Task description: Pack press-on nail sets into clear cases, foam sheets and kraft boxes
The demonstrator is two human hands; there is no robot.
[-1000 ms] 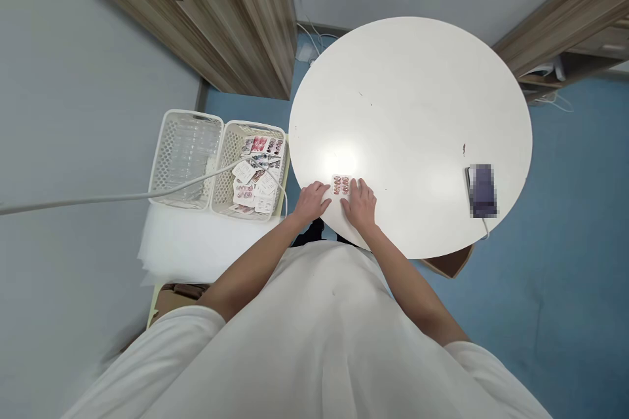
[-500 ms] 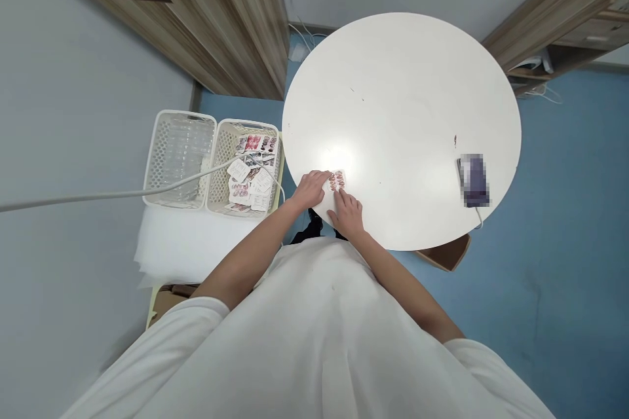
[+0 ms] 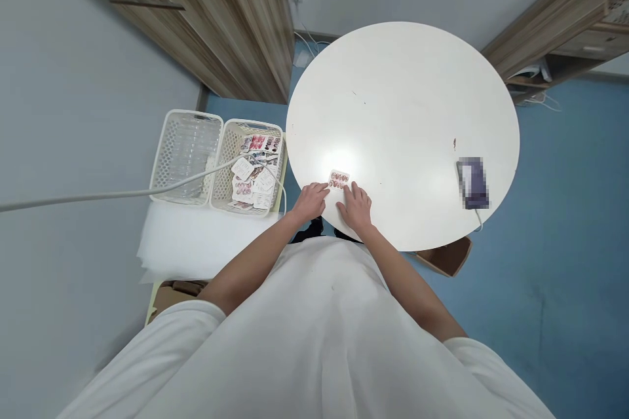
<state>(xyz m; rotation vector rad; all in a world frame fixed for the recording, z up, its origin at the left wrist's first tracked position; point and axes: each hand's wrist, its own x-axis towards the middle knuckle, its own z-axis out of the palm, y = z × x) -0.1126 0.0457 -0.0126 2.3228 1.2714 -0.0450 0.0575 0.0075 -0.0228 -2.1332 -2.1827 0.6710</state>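
A small white card with two rows of reddish-brown press-on nails lies flat near the front edge of the round white table. My left hand rests at the card's lower left corner, its fingers stretched out and the tips touching or almost touching it. At the lower right corner is my right hand, fingers stretched forward and thumb apart. Neither hand grips the card; both lie on the tabletop.
Left of the table, a white basket holds several nail cards, beside another basket of clear plastic pieces. White sheets lie in front of them. A cable crosses the baskets. A blurred-out device lies at right.
The card has turned from upright to sideways, its nail rows now running left to right. My right hand has shifted slightly right, and my left fingers have drawn back to the card's corner.
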